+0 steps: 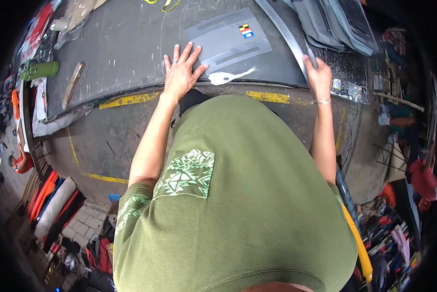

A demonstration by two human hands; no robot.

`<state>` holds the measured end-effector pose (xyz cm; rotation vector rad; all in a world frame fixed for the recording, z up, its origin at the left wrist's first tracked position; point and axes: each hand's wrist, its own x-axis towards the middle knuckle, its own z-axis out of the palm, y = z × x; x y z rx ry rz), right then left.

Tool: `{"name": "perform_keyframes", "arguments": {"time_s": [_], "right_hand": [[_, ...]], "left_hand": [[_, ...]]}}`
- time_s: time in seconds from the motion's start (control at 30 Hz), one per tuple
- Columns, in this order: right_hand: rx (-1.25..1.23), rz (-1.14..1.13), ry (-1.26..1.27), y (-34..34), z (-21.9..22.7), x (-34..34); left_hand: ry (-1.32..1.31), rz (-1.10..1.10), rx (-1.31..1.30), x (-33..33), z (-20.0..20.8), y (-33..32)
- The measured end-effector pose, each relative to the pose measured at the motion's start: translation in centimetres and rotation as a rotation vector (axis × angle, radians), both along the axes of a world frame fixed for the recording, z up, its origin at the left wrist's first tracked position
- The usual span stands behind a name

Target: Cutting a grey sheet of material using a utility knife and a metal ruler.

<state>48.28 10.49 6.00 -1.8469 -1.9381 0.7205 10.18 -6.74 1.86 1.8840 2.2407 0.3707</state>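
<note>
My left hand [181, 72] lies flat with fingers spread on the dark grey worktable [126, 44], its fingertips on the edge of a grey cut sheet [228, 41]. A white scrap [230, 76] lies just right of that hand. My right hand [318, 75] grips a long curved grey strip [284, 31] that runs up and away across the table. A ring sits on one left finger and a bracelet on the right wrist. My green shirt fills the lower middle of the view.
A green bottle [39, 70] and a wooden stick [73, 83] lie on the table's left. A stack of grey sheets [335, 22] sits at the far right. Yellow lines mark the concrete floor [97, 141]. Orange and white rolls [53, 202] lie lower left.
</note>
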Motion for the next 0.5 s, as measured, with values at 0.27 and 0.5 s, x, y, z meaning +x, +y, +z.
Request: {"name": "perform_keyframes", "arguments": {"time_s": [0.27, 0.5], "right_hand": [[-0.117, -0.22, 0.619, -10.7, -3.0, -0.4], [-0.168, -0.167, 0.557, -15.6, -5.5, -7.8]], "left_hand": [[-0.008, -0.148, 0.049, 1.8, -0.8, 6.1], [-0.385, -0.079, 0.157, -0.4, -0.1, 6.7]]}}
